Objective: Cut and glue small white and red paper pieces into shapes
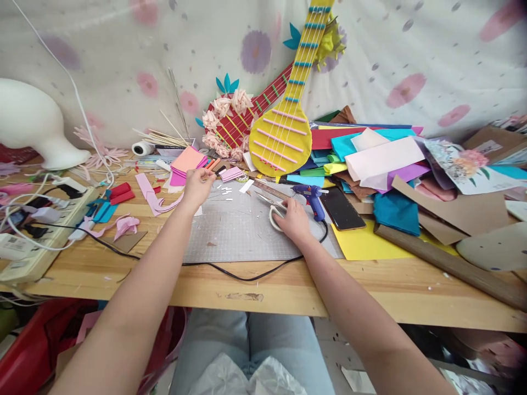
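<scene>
My left hand (198,187) hovers over the back left of the grey cutting mat (239,236), thumb and fingers pinched together; what they hold, if anything, is too small to make out. Near its fingertips lie orange and pink paper sheets (184,164) and a small pink paper stack (231,174). On the mat's right part, my right hand (293,219) has its fingers curled on the pale handles of the scissors (275,218), whose blades point to the back left. Small white strips (225,191) are scattered between the hands. A blue glue gun (313,200) lies just beyond my right hand.
A yellow paper lute (284,137) and a red one with pink flowers lean against the back curtain. A phone (342,208) and piled coloured paper (382,159) lie at right. A power strip (45,236) sits at left; a black cable (247,278) crosses the front.
</scene>
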Demonstrator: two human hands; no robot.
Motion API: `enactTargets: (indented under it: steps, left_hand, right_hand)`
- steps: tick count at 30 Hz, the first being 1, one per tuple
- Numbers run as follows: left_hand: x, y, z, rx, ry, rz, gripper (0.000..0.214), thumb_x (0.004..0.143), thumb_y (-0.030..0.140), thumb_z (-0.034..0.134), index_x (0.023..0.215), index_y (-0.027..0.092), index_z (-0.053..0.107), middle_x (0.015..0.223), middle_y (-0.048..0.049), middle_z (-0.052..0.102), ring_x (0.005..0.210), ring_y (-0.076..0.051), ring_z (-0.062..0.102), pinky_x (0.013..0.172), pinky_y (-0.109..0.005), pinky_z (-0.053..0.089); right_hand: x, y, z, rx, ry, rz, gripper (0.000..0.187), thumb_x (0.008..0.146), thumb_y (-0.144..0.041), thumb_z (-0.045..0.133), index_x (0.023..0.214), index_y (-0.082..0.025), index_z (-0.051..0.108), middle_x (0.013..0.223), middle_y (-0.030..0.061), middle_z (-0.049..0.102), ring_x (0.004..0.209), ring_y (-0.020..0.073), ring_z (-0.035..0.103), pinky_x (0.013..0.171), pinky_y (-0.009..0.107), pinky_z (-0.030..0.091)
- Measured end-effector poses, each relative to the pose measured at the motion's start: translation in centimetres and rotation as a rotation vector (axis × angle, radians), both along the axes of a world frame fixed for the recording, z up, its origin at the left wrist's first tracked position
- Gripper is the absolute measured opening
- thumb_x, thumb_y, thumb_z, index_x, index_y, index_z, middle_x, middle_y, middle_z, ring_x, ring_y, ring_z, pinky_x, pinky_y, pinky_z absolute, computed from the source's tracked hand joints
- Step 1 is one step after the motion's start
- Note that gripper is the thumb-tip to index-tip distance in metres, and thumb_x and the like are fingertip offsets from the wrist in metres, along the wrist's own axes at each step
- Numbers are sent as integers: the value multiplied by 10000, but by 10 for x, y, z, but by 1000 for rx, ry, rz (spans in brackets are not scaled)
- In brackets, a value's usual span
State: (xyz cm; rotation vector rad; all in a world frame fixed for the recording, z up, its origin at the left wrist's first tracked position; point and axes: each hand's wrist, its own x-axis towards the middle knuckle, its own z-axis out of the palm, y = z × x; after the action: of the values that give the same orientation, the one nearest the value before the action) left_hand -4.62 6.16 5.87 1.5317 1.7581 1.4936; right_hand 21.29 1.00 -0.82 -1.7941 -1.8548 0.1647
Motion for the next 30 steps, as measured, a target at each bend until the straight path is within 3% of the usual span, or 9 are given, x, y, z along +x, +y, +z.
enactTargets:
  steps: [2, 4, 11, 18, 30]
  left_hand:
    - [-4, 7, -8, -51, 278, -18, 40, 653, 194, 619, 680, 174, 598, 842, -62, 499, 1018, -238, 439, 927, -381, 328]
    - [-10, 11, -20, -109, 428, -31, 22, 667, 192, 603, 687, 182, 607, 876, -80, 481, 1041, -265, 419, 947, -408, 299]
    - [-21, 20, -51, -248, 528, 97, 79, 711, 251, 573, 725, 197, 629, 989, -121, 470, 1076, -322, 399, 912, -442, 288]
    - [-12, 31, -58, -348, 603, 192, 149, 757, 282, 520, 806, 204, 637, 1081, -119, 509, 1096, -300, 413, 931, -436, 291]
    - [-7, 35, -64, -271, 724, 186, 150, 758, 269, 519, 815, 213, 646, 1059, -111, 524, 1091, -288, 420, 910, -424, 307]
  right_hand:
    - [0, 0, 1, -20, 23, -12, 286, 700, -334, 535, 926, -187, 440, 966, 94, 561, 949, 232, 521, 807, 336, 397]
    - [1, 0, 2, -37, 52, -25, 298, 694, -339, 540, 932, -188, 442, 973, 91, 563, 957, 234, 524, 818, 339, 398]
    - [0, 0, 3, -54, 89, -22, 292, 687, -340, 541, 921, -194, 444, 968, 85, 565, 959, 244, 522, 823, 345, 393]
    - [1, 3, 1, -52, 78, -30, 281, 680, -350, 541, 895, -203, 437, 938, 68, 554, 926, 239, 522, 798, 347, 398]
    - [2, 5, -2, -55, 22, -18, 283, 691, -362, 532, 900, -204, 426, 944, 69, 551, 922, 228, 518, 787, 337, 400]
